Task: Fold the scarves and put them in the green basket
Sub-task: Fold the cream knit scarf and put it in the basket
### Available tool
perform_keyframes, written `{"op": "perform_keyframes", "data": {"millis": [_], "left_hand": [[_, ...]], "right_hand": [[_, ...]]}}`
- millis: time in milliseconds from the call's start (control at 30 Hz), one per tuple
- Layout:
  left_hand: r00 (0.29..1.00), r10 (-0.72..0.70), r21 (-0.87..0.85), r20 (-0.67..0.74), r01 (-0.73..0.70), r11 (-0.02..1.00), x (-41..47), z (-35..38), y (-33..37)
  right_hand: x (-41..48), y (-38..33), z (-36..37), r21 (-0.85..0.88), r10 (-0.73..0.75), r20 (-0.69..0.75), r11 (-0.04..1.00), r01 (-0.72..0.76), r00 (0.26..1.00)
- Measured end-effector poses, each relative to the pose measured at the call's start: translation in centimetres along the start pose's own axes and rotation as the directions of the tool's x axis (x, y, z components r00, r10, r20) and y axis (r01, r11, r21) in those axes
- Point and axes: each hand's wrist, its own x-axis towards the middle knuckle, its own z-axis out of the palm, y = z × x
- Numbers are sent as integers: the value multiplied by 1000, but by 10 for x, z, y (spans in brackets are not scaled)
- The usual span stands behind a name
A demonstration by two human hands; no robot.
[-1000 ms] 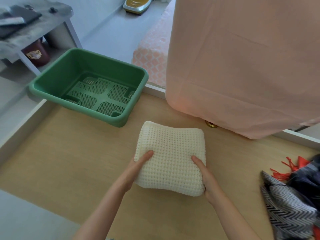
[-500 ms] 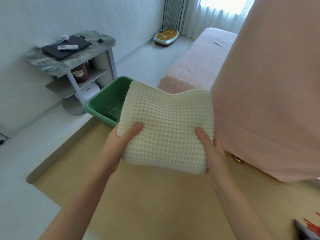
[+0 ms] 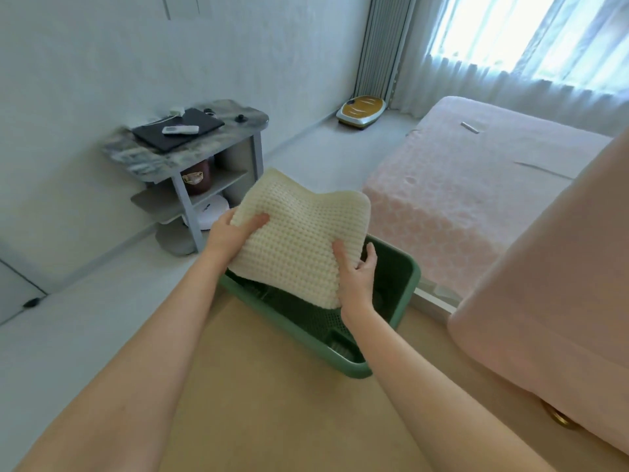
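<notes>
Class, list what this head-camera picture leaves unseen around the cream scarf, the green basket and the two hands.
1. Head view: the cream scarf covers much of the green basket floor, so other contents cannot be ruled out.
2. Left hand: only the thumb shows; its fingers are behind the scarf.
3. Right hand: its fingers are partly behind the scarf's edge.
4. Brown jar on the side shelf: its label is too small and blurred to read.

Bright daylight glares through the curtained window; wide-angle edges bend, slightly soft.
</notes>
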Motion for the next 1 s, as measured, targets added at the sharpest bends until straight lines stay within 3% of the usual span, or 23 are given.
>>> {"op": "perform_keyframes", "data": {"millis": [100, 167, 267, 467, 700, 800, 900, 1000], "left_hand": [[997, -1, 119, -79, 10, 993, 10, 16, -37], [994, 55, 298, -95, -24, 954, 7, 28, -54], [988, 119, 431, -99, -65, 900, 8, 37, -60], [981, 127, 372, -149, -63, 926, 24, 27, -64], [967, 213, 529, -141, -108, 841, 28, 29, -71], [988, 116, 628, -97, -29, 777, 37, 29, -73], [998, -11, 771, -56, 51, 634, 45, 32, -76], [996, -66, 804, -54, 83, 588, 50, 34, -79]], "right_hand": [[16, 41, -1, -61, 151, -11, 987, -151, 988], [17, 64, -3, -135, 263, -50, 954, -267, 964], [16, 76, -5, -201, 339, -62, 917, -345, 939], [18, 69, 0, -159, 239, 64, 961, -226, 969], [15, 69, -2, -314, 100, 147, 948, -49, 984], [21, 68, -4, -339, 111, 164, 939, -49, 980], [25, 71, -4, -371, 163, 154, 924, -96, 974], [29, 72, -3, -419, 207, 145, 899, -129, 968]]}}
